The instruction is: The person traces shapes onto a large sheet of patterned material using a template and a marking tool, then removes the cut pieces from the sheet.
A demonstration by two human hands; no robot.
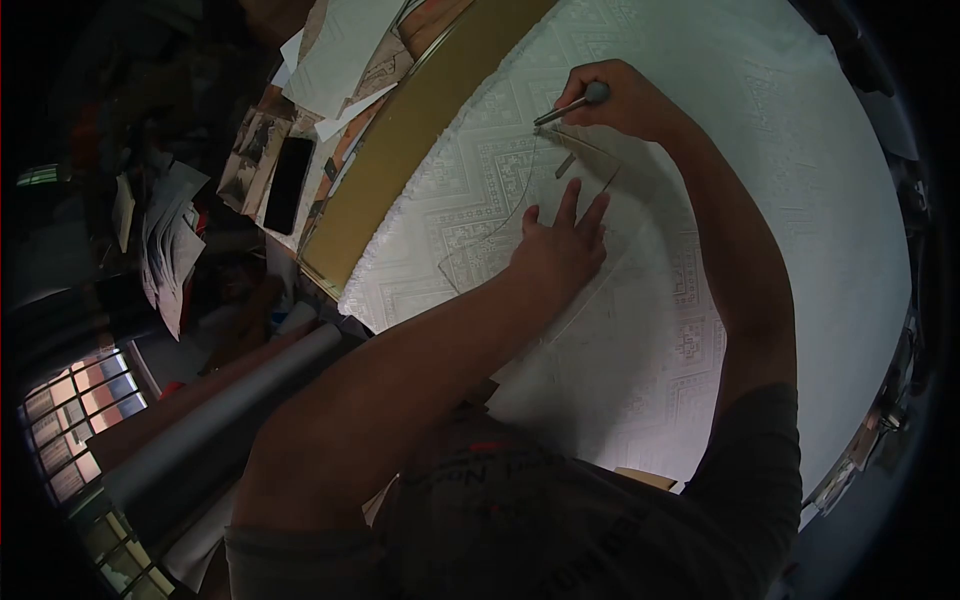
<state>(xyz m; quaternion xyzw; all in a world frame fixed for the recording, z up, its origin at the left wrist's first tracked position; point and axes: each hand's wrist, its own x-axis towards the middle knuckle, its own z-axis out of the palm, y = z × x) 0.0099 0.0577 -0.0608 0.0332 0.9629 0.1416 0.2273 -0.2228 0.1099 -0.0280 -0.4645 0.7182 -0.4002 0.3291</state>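
Observation:
A patterned white sheet with embossed zigzag and square motifs covers the work surface. On it lies a clear, thin template with a curved edge and a narrow slot near its upper end. My left hand rests on the template, fingers spread and pointing away from me. Beyond it, my right hand grips a slim metal tool with a rounded grey end. The tool's tip points left, right at the template's upper corner.
Along the sheet's left edge runs a tan board. Past that, a black phone and paper pieces lie on a cluttered surface. Rolls of material lean at the lower left, and a bundle of sheets hangs at the far left.

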